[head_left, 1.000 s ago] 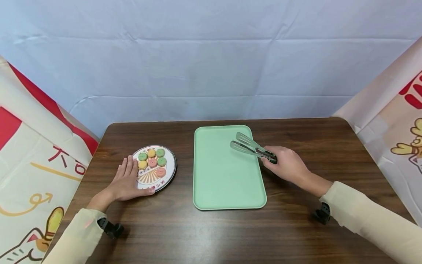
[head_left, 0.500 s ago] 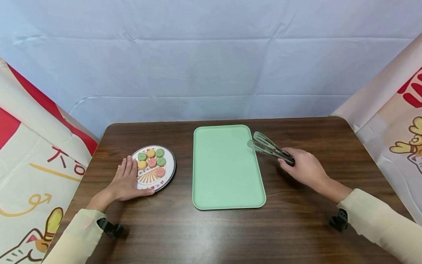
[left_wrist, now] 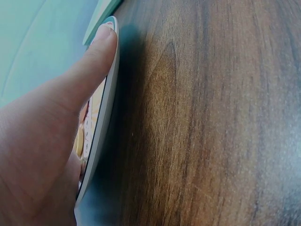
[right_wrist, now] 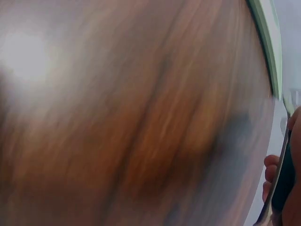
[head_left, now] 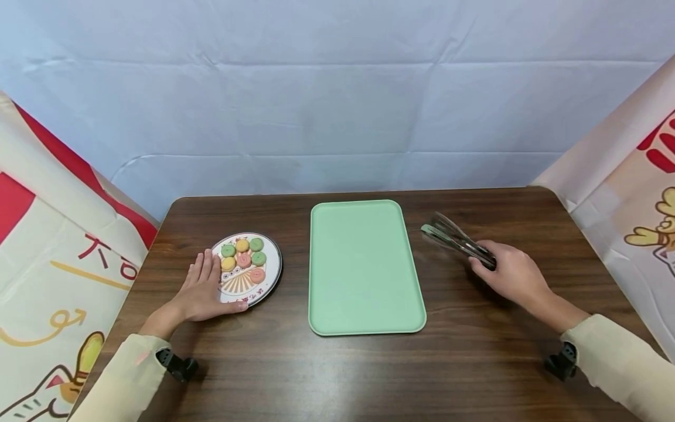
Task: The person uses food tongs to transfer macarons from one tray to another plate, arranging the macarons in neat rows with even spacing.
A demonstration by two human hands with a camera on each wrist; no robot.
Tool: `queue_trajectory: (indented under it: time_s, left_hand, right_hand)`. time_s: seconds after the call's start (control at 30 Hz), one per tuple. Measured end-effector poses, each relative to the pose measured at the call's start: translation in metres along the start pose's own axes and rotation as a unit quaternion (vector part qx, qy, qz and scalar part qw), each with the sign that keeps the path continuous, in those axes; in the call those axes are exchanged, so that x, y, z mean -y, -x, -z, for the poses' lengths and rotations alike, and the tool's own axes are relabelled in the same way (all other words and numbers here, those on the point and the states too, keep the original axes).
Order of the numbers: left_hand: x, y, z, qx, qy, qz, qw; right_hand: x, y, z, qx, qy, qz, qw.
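Note:
My left hand [head_left: 202,291] rests with straight fingers on the near-left rim of a round white plate [head_left: 271,271]. Several small round macaron-like sweets [head_left: 243,259], green, yellow and pink, lie on it. In the left wrist view the thumb lies along the plate's edge [left_wrist: 102,125]. My right hand [head_left: 514,274] holds metal tongs [head_left: 457,241] by their dark handle, right of a pale green tray [head_left: 365,269]. The tongs' two slotted ends point left, slightly apart, with nothing between them. In the right wrist view, only part of the tongs [right_wrist: 283,172] and some fingers show.
The tray lies flat mid-table on the dark wooden table [head_left: 364,375], with the plate to its left. A pale cloth backdrop [head_left: 337,105] hangs behind the table. Printed sheets [head_left: 58,275] hang at both sides.
My right hand has moved right with the tongs, from over the tray's right edge to beside the tray. My left hand, the plate and the tray stay put.

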State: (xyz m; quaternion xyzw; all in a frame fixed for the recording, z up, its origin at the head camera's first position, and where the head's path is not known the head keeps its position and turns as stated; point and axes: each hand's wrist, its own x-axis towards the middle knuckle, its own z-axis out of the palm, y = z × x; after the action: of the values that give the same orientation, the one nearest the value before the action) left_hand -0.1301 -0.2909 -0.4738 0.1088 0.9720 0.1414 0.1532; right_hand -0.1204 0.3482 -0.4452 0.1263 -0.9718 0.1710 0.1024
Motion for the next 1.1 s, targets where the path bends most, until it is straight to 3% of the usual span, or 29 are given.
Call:
queue_trajectory:
  time_s: [0.57, 1.1]
  left_hand:
    - [-0.004, 0.003, 0.004, 0.001, 0.007, -0.001, 1.0]
    - [-0.01, 0.006, 0.007, -0.004, 0.008, -0.002, 1.0]
  right_hand:
    - [-0.048, 0.03, 0.009, 0.004, 0.023, -0.039, 0.999]
    - [-0.058, 0.042, 0.012, -0.015, 0.033, -0.053, 0.998]
